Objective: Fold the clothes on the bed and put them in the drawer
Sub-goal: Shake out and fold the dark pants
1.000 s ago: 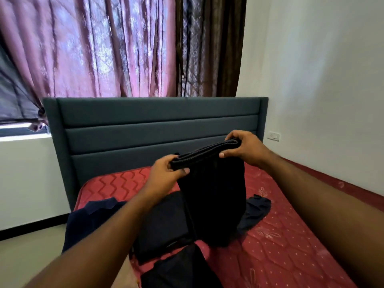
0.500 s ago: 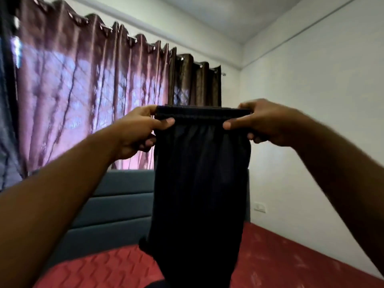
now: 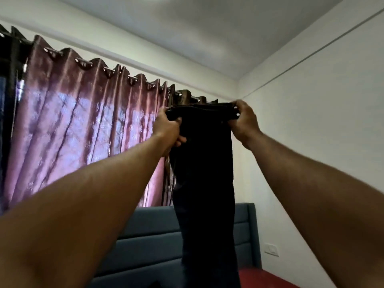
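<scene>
The fingers [image 3: 178, 121] of the left hand [image 3: 169, 129] are curled over the left end of the waistband of a pair of black trousers [image 3: 204, 173], with the thumb pressed against the front of the cloth. The fingers [image 3: 239, 106] of the right hand [image 3: 244, 123] are clamped round the right end of the same waistband, so the band is held stretched and level between the 2 hands. From the fingers downward the trousers are hung straight, as 1 narrow dark column, and the lower end is cut off by the bottom edge of the view.

Compared with 0.5 s ago, the waistband has been raised higher and carried further from the camera, with both arms stretched out longer. The view has been tilted upward as well: far more ceiling [image 3: 207, 28] is taken in, and much less of the bed.

Behind the left fingers a pink curtain [image 3: 83, 125] is hung from a rod by rings, with a darker brown curtain [image 3: 185, 96] just above the waistband. Below the fingers, a grey-blue padded headboard [image 3: 149, 235] is partly hidden by the hanging cloth. Right of the right fingers a white wall [image 3: 311, 121] is seen, with a switch plate [image 3: 271, 249] low down, and a strip of red mattress [image 3: 261, 278] beneath it.
</scene>
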{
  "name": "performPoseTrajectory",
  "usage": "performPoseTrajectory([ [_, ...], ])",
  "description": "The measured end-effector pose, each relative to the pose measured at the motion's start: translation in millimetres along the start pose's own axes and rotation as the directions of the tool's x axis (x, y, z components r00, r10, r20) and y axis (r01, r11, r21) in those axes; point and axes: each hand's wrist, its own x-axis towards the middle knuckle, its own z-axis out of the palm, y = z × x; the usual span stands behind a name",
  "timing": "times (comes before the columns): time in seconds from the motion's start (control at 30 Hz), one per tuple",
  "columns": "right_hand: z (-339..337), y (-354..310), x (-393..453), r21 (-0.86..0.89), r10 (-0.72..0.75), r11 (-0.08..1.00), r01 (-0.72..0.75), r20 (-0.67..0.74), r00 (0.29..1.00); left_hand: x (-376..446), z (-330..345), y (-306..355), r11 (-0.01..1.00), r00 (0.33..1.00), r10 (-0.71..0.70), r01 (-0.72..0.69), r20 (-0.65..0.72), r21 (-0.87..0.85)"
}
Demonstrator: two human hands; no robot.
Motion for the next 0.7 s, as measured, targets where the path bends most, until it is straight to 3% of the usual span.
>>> performPoseTrajectory([
  [0.13,-14.9,-16.7,13.9,0.164,0.091,0.982,-0.092,0.018,0.996,-1.1,1.7,13.8,0.978,0.997,0.027,-0.01,0.077,-0.208],
  [0.27,-25.4,-18.1,-23.6,0.075,0.246,0.964,-0.255,0.114,0.962,-33.8,-13.6,0.8,0.969,0.994,0.015,0.012,0.107,-0.248],
  [0.37,-34.2,-2.6,-90.0,0.039,0.314,0.945,-0.324,0.17,0.934,-78.3,-28.1,-30.8,0.958,0.972,-0.092,0.146,0.218,-0.245],
  [0.43,-35.6,21.0,-160.3,0.044,0.413,0.899,-0.436,0.246,0.877,-129.8,-42.6,-72.0,0.926,0.907,-0.254,0.329,0.336,-0.187],
  [0.5,-35.6,50.7,-244.9,0.015,0.521,0.828,-0.561,0.351,0.778,-197.7,-58.9,-121.0,0.869,0.817,-0.391,0.48,0.423,-0.123],
  [0.57,-39.7,78.5,-350.0,-0.084,0.627,0.729,-0.679,0.48,0.614,-290.3,-84.1,-173.6,0.795,0.683,-0.526,0.607,0.507,0.006],
  [0.63,-49.4,92.1,-457.4,-0.232,0.703,0.617,-0.752,0.592,0.394,-387.5,-117.0,-217.3,0.734,0.513,-0.628,0.64,0.585,0.226],
  [0.7,-57.5,99.4,-554.7,-0.385,0.744,0.49,-0.782,0.652,0.145,-473.6,-149.4,-251.5,0.652,0.294,-0.727,0.581,0.621,0.487],
])
